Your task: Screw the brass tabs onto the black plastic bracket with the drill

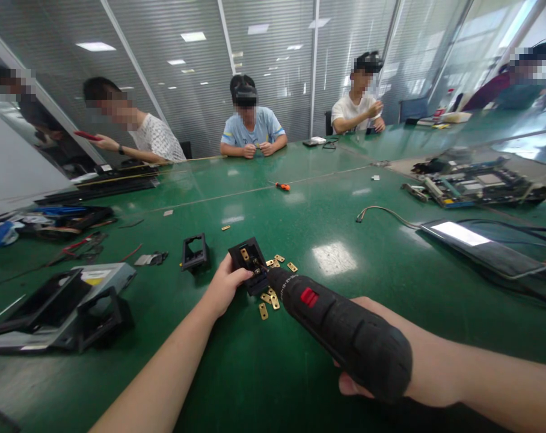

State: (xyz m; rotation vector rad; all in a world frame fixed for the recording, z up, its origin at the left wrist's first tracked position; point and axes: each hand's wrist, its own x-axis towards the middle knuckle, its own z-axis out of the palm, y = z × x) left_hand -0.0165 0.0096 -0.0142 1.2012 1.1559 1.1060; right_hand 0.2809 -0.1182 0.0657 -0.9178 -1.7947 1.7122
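Observation:
My left hand (223,287) grips a small black plastic frame (247,258) standing tilted on the green table (300,373); a brass plate sits inside it. My right hand (372,367) is wrapped around a black electric screwdriver (340,328) with a red switch, its tip pressed into the frame's lower right corner. Several small brass plates (273,297) lie loose around the frame. A second black frame (194,252) stands to the left, apart from both hands.
A dismantled grey and black housing (61,307) lies at the left. A circuit board (471,180), a dark tablet (484,243) and cables are at the right. An orange screwdriver (282,186) lies farther back. Several people sit along the far edge.

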